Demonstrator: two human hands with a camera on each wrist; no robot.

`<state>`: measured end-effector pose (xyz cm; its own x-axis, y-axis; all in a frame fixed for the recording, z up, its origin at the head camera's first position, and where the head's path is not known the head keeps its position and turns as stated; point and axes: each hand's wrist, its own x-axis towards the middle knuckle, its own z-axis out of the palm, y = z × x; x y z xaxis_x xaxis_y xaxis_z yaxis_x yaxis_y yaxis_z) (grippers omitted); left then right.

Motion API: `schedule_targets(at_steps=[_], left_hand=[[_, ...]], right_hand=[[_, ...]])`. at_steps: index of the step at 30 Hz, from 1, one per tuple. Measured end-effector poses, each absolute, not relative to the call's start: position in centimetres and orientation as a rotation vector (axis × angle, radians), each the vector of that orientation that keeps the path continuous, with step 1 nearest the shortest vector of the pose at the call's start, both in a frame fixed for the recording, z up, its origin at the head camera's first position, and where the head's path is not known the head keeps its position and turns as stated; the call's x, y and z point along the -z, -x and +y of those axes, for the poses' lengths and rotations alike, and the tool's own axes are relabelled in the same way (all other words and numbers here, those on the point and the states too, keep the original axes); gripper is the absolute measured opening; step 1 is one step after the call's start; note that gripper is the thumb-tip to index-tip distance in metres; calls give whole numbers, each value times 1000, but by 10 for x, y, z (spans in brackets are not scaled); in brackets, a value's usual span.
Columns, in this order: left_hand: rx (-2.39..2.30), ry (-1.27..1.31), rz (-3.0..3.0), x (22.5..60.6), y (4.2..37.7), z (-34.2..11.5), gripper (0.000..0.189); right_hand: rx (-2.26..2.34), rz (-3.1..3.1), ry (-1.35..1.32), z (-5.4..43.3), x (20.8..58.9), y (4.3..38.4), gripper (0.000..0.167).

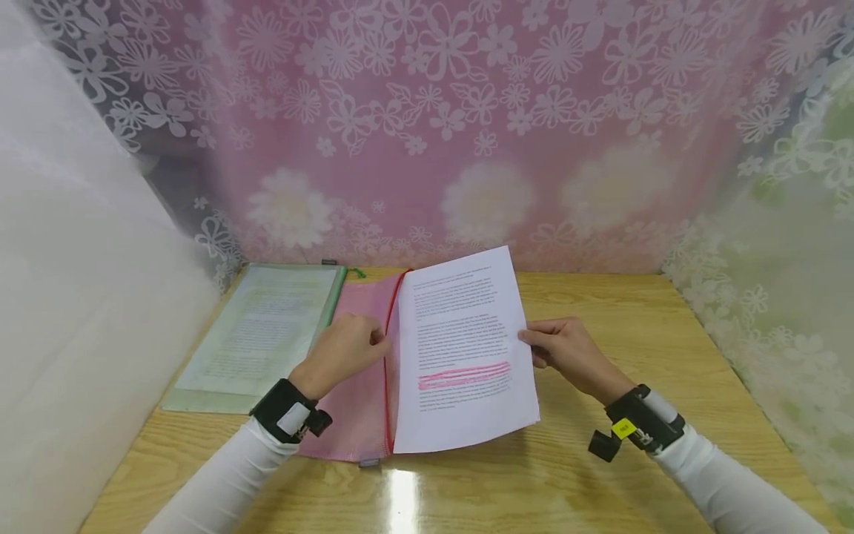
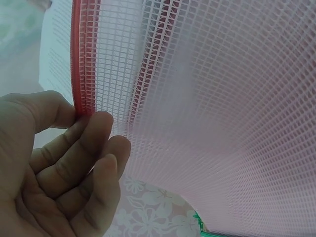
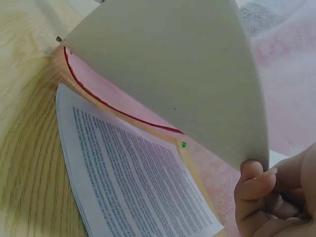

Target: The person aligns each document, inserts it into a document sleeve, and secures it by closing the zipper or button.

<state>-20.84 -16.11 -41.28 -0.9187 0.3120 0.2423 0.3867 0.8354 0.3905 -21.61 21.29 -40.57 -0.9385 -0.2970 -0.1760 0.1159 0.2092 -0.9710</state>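
A pink mesh zip pouch point(image 1: 350, 426) lies on the table, its red-edged opening to the right. My left hand point(image 1: 343, 352) pinches the red zipper edge point(image 2: 78, 59) between thumb and fingers, lifting the mesh. With thumb and fingertips, my right hand point(image 1: 567, 350) grips the right edge of a printed paper sheet point(image 1: 460, 326) with pink highlighted lines. This sheet is raised and slightly bowed, its left side along the pouch opening. Beneath it, the right wrist view shows more printed pages point(image 3: 133, 168), which the raised sheet hides from the head view.
A pale green zip pouch point(image 1: 260, 334) with printed paper inside lies left of the pink one. The wooden table point(image 1: 614, 297) extends to the right. Floral curtains point(image 1: 427, 148) hang behind and at the sides.
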Motion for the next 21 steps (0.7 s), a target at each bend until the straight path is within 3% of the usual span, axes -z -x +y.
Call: schedule_targets(at_steps=[21], left_hand=[[640, 560, -2849, 416, 211, -160, 37]], right_hand=[[1787, 2137, 136, 213, 411, 218, 39]])
